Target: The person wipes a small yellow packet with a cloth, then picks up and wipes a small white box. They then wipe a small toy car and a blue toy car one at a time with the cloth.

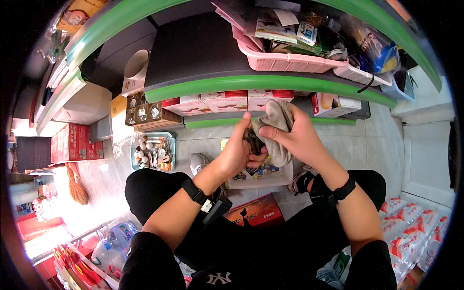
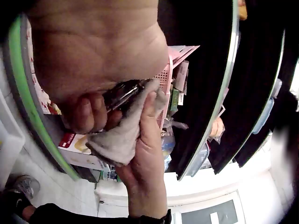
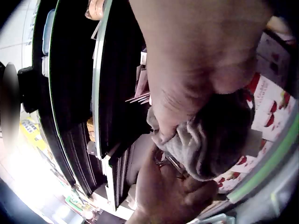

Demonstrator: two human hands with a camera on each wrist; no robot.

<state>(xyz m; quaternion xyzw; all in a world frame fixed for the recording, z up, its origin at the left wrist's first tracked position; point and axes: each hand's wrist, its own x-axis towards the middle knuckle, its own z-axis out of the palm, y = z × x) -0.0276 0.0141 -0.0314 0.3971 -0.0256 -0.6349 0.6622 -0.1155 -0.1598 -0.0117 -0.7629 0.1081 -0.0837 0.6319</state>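
In the head view, the left hand (image 1: 233, 155) holds a small dark, shiny object (image 1: 252, 140), its fingers curled around it. A grey cloth (image 1: 273, 121) is gripped by the right hand (image 1: 304, 140), thumb on top, right against the dark object. The left wrist view shows the cloth (image 2: 122, 135) touching the dark object (image 2: 122, 95), which is partly hidden by the left hand (image 2: 93, 60). In the right wrist view the cloth (image 3: 198, 144) hangs under the right hand (image 3: 187, 79), above the left palm (image 3: 173, 193). What the dark object is, I cannot tell.
A white tray (image 1: 261, 181) with small items stands on the floor below the hands. Left of it is a blue basket (image 1: 174, 150) of small items. Ahead, green-edged shelves (image 1: 203, 87) hold boxes and a pink basket (image 1: 290, 63). A red box (image 1: 261, 210) lies between the legs.
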